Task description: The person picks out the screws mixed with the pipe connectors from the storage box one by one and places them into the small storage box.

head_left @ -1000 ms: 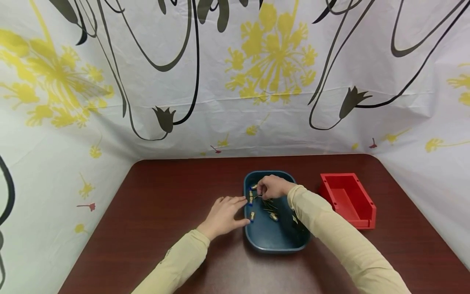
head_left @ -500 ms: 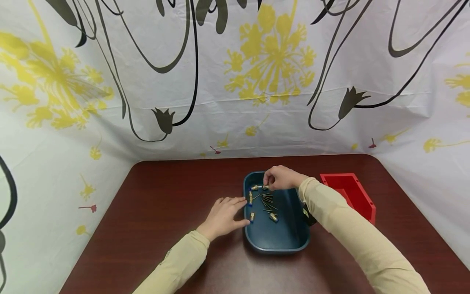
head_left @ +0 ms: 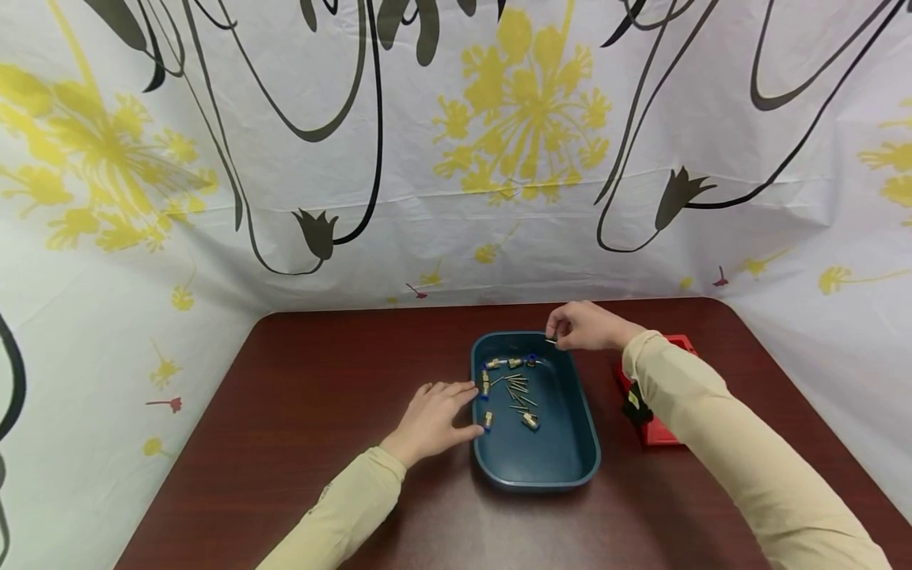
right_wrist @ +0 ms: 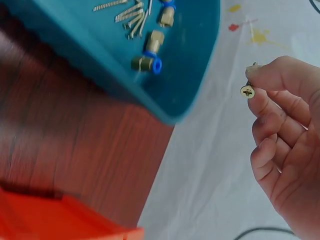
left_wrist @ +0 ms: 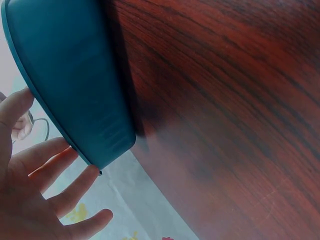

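Observation:
A screw with a cross-slotted head [right_wrist: 247, 92] is pinched between the thumb and index finger of my right hand [head_left: 587, 326], its other fingers curling inward. This hand hovers over the far right corner of a dark blue tray [head_left: 549, 455]. Inside the tray lie several loose screws [head_left: 518, 388] in a pile. Brass fittings with blue collars [head_left: 530, 420] lie around them, some along the left wall and others near the back. My left hand [head_left: 436, 416] rests its spread fingertips on the tray's left rim; the left wrist view shows the fingers [left_wrist: 75, 192] against the outer edge.
A red open-fronted bin [head_left: 659, 434] stands right of the tray, partly hidden by my right sleeve [head_left: 741, 451]. The brown wooden table [head_left: 342, 372] ends at the back against a white patterned cloth [head_left: 413, 198].
My right hand has risen from among the screws and moved right and back, with a screw in its fingertips, uncovering the fittings at the back. The left hand stays in place.

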`<move>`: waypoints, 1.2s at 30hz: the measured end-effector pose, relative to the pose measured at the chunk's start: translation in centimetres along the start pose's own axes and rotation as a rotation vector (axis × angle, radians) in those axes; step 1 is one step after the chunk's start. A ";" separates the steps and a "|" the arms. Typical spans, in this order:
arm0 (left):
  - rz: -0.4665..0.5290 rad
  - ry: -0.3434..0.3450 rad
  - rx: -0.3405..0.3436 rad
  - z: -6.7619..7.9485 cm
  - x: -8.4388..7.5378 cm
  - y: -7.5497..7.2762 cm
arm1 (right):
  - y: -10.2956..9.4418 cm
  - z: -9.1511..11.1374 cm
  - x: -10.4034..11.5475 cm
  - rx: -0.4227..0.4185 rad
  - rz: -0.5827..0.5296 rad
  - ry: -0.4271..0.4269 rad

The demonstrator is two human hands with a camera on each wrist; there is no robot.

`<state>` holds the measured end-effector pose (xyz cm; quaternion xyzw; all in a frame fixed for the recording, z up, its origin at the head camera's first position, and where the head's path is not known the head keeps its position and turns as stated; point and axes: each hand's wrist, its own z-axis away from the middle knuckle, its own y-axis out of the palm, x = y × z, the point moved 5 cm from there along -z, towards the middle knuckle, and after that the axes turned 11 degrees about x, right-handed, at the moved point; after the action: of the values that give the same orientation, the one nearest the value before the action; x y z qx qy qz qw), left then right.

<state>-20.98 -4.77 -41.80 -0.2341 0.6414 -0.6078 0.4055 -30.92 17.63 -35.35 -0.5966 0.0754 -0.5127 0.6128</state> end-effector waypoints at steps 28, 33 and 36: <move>-0.015 -0.011 0.017 0.1 0.0 0.0 | -3.3 8.2 -5.7 -0.103 0.056 0.132; -0.011 -0.015 0.019 0.1 -0.2 -0.2 | -3.3 9.5 -6.9 -0.102 0.070 0.155; -0.013 -0.014 0.015 0.1 -0.2 -0.3 | -3.1 10.1 -7.7 -0.107 0.077 0.172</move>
<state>-20.88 -4.69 -41.50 -0.2394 0.6326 -0.6134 0.4076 -29.05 30.55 -34.05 -0.5790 0.1778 -0.5331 0.5907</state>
